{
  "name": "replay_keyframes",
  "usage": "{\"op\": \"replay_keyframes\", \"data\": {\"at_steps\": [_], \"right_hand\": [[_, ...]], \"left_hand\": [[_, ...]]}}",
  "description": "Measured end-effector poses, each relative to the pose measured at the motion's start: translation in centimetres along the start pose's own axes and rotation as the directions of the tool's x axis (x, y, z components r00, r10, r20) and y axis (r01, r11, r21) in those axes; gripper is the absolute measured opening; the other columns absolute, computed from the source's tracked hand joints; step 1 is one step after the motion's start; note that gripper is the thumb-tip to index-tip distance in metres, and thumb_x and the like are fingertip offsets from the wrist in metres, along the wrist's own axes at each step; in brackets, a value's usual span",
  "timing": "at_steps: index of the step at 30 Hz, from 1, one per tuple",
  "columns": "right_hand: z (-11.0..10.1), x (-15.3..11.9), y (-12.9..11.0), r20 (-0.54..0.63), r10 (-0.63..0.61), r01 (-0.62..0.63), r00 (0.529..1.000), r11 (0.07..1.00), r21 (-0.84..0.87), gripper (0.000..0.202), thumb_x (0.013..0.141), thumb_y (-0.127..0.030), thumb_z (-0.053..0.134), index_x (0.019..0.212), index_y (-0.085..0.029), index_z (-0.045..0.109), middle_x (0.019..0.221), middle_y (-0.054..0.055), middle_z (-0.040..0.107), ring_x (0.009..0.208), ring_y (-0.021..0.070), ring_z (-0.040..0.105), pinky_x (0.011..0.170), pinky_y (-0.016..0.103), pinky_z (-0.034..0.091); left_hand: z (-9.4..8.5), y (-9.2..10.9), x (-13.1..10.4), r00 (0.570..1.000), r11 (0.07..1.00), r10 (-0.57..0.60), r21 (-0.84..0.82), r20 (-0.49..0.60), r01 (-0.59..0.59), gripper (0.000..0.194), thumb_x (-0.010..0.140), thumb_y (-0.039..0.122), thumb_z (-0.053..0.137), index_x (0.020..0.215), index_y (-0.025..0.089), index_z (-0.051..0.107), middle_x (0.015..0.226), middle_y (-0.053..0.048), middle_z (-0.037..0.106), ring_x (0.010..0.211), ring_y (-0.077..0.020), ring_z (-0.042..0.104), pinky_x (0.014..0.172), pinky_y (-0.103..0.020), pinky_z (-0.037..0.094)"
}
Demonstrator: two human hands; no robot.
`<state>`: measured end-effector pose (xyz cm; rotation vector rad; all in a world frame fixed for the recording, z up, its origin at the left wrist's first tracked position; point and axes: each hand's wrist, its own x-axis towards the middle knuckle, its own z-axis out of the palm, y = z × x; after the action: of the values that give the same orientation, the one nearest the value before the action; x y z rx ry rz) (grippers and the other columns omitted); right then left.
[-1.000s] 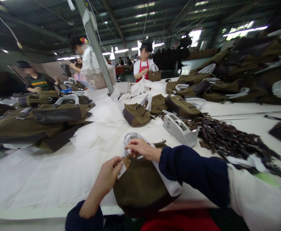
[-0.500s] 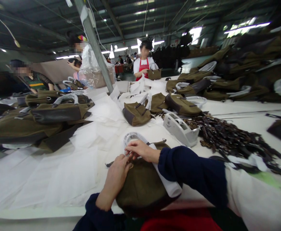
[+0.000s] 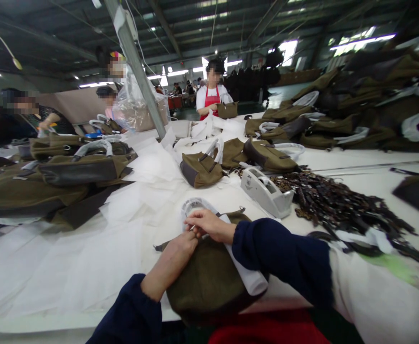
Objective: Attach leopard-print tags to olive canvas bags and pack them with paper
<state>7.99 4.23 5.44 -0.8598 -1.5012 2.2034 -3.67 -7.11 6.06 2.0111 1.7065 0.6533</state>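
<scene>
An olive handbag (image 3: 205, 277) with a dark base lies in front of me at the table's near edge. At its top rim, my left hand (image 3: 177, 255) and my right hand (image 3: 209, 223) meet with their fingertips together. Both hands are closed, the fingers bent in a pinch; whatever small part they grip is hidden behind them. Just beyond my fingers stands the bag's handle (image 3: 191, 205), wrapped in white film. A white sheet (image 3: 254, 283), rolled or folded, lies along the bag's right side under my right wrist.
A grey tape dispenser (image 3: 267, 191) stands beyond the bag, beside a heap of dark brown straps (image 3: 342, 203). White foam sheets (image 3: 62, 267) cover the left side. Olive bags are piled left (image 3: 83, 167) and right (image 3: 367, 105). A co-worker in a red apron (image 3: 212, 98) handles another bag across the table.
My left hand has turned and closed in more at the bag's rim, its forearm lying flatter. The right hand stays almost where it was. The whole view has shifted slightly.
</scene>
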Motion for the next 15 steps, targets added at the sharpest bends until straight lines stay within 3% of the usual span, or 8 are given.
{"op": "replay_keyframes", "data": {"at_steps": [4,7,11,15], "right_hand": [[-0.3,-0.2,0.1,-0.009,-0.010,0.010,1.000,1.000,0.004,0.012,0.090,-0.020,0.058,0.086,-0.013,0.067,0.078,0.003,0.066,0.051,0.0041,0.052,0.042,0.013,0.040],[-0.4,-0.3,0.3,-0.002,-0.032,0.031,0.999,0.999,-0.027,0.013,0.089,-0.025,0.060,0.086,-0.014,0.067,0.075,0.002,0.064,0.051,0.0045,0.050,0.042,0.014,0.040],[-0.4,-0.3,0.6,0.035,-0.074,0.077,0.997,0.990,-0.121,0.014,0.083,-0.027,0.068,0.077,-0.015,0.065,0.064,-0.001,0.059,0.050,0.0070,0.049,0.040,0.015,0.039],[-0.6,-0.4,0.9,0.128,-0.142,0.177,0.982,0.929,-0.325,0.015,0.085,-0.030,0.063,0.078,-0.017,0.063,0.060,-0.002,0.054,0.049,0.0088,0.049,0.039,0.017,0.041]], "left_hand": [[0.1,-0.8,-0.8,0.984,0.978,-0.137,-0.173,-0.115,0.116,0.011,0.082,0.020,0.057,0.075,0.020,0.065,0.085,-0.005,0.068,0.081,-0.0208,0.064,0.080,-0.033,0.050],[0.3,-1.7,-1.4,0.932,0.904,-0.312,-0.359,-0.184,0.232,0.019,0.086,0.034,0.057,0.081,0.018,0.066,0.071,-0.001,0.065,0.062,-0.0159,0.059,0.063,-0.028,0.048],[0.4,-2.4,-1.7,0.871,0.773,-0.455,-0.567,-0.186,0.283,0.031,0.083,0.045,0.061,0.087,0.015,0.067,0.069,-0.001,0.066,0.058,-0.0132,0.055,0.057,-0.024,0.044],[0.6,-2.5,-1.6,0.856,0.694,-0.494,-0.662,-0.151,0.283,0.030,0.080,0.043,0.066,0.087,0.014,0.068,0.072,-0.001,0.066,0.059,-0.0116,0.053,0.058,-0.022,0.042]]}}
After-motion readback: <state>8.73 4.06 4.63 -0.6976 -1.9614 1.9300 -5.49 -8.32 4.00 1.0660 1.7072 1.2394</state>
